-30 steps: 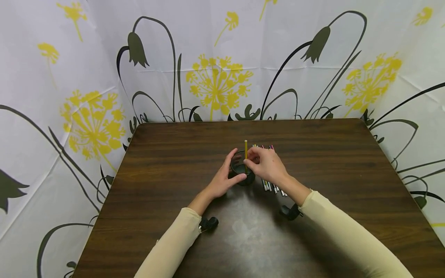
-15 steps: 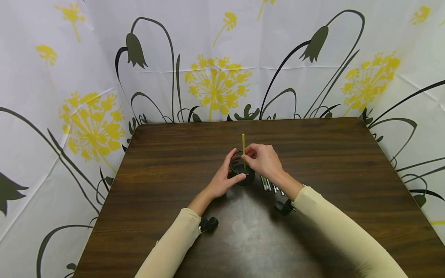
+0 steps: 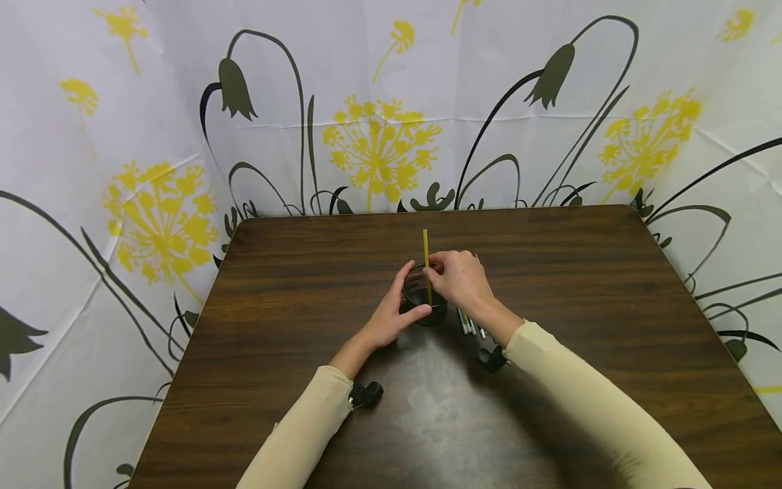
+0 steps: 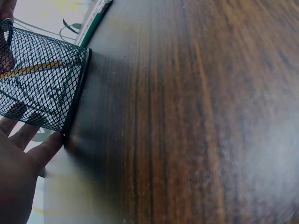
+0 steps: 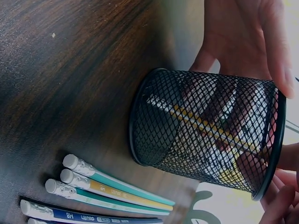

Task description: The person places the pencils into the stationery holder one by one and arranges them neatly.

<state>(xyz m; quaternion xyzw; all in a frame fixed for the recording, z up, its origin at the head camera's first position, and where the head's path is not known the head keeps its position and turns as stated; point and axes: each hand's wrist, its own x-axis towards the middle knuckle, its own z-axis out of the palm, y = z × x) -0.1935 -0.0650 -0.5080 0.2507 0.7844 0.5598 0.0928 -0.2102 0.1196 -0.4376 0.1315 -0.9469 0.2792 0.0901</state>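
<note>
A black wire-mesh pencil cup [image 5: 187,140] stands upright on the table. My left hand [image 3: 389,318] holds it from the left, thumb at the near rim and fingers round the far side. In the head view my right hand [image 3: 462,280] pinches a yellow pencil [image 3: 425,246] between thumb and fingers over the cup's right rim. The pencil's lower part is inside the cup, and its upper end rises above my fingers. Through the mesh in the right wrist view, its silvery eraser end [image 5: 159,102] shows near the cup's bottom.
Several pencils [image 5: 110,186], green, yellow and dark blue with white erasers, lie side by side right of the cup, partly hidden under my right arm in the head view. The brown wooden table [image 3: 293,285] ends at a flower-patterned curtain [image 3: 379,68].
My right hand has shifted slightly left with the pencil, whose top end now stands higher in the head view. More of the lying pencils are covered. My left hand stays on the cup.
</note>
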